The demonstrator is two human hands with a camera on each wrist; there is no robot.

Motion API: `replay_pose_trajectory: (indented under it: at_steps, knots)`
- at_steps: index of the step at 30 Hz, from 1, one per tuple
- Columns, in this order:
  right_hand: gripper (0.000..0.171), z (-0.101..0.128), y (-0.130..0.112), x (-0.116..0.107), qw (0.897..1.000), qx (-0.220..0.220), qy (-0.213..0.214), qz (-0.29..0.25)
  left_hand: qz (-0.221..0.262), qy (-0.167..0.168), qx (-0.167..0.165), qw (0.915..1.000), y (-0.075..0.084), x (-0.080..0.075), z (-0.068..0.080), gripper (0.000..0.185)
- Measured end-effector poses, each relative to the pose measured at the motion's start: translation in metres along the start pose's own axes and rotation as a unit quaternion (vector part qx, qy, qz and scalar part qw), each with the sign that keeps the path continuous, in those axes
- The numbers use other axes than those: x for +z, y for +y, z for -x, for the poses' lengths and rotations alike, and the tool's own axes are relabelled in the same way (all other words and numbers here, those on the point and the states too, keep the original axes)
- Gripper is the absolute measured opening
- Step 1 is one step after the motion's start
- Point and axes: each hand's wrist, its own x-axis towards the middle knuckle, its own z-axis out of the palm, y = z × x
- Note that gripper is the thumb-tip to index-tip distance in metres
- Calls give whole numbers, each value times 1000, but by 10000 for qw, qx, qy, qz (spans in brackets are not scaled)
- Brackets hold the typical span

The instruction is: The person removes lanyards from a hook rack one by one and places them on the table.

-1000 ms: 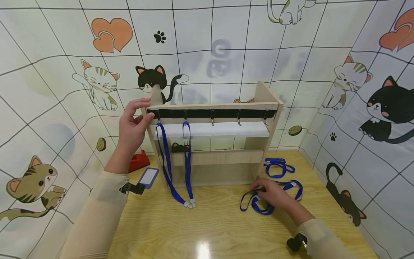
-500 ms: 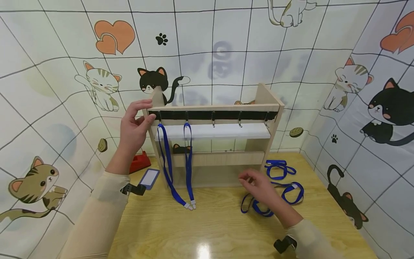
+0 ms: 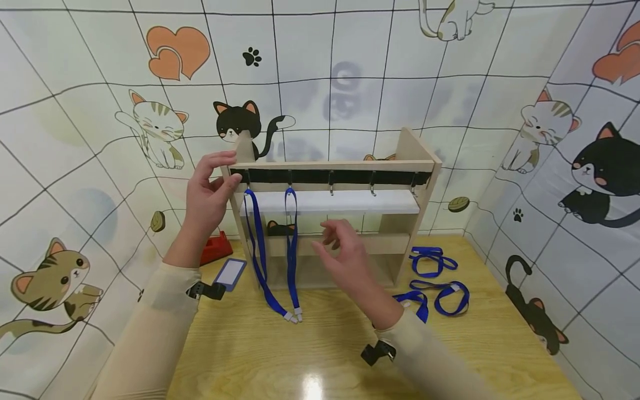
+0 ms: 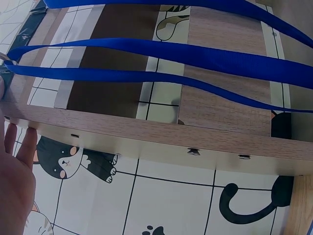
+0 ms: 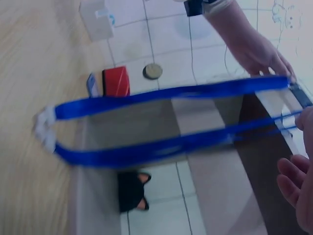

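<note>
White gridded sheeting (image 3: 345, 33) printed with cats and hearts covers the back and both sides here, and under it all is a wood-grain counter (image 3: 250, 361). There's a wooden rack (image 3: 390, 244) standing upright on that, long side running left to right, front facing the camera. Right sleeve (image 3: 430, 355) cuts across the counter. The right hand (image 3: 345, 258) is in front of the rack's lower boards, blocking a bit of them; its grip is loose, thumb apart from fingertips. The left hand (image 3: 207, 191) has its grip clamped on the rack's top left corner. Two hanging lanyards (image 3: 291, 266) dangle lengthwise off the leftmost hooks, leaning right as they drop. Three loose lanyards (image 3: 461, 305) lie right of the rack, one partly hidden behind the arm. Over left: a red thing (image 3: 216, 249), then a blue-edged card holder (image 3: 230, 274). Tiniest bits: white clips (image 3: 298, 315) at the hanging ends.
</note>
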Motion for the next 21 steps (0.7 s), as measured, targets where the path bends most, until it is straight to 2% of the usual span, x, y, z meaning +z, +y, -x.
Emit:
replay_pose_trajectory:
  at_steps: [4, 9, 15, 21]
  knots:
    - [46, -16, -13, 22, 9997, -89, 230, 65, 41, 0, 19, 10000, 0, 0, 0, 33]
    - [51, -27, -19, 48, 9952, -406, 885, 111, 64, -8, 22, 10000, 1, 0, -1, 33]
    - [47, -30, -19, 75, 9884, -510, 1430, 14, 35, -17, 5, 10000, 1, 0, -1, 32]
    - [41, -32, -21, 90, 9843, -407, 1670, 395, 13, -28, -23, 10000, 1, -1, 0, 32]
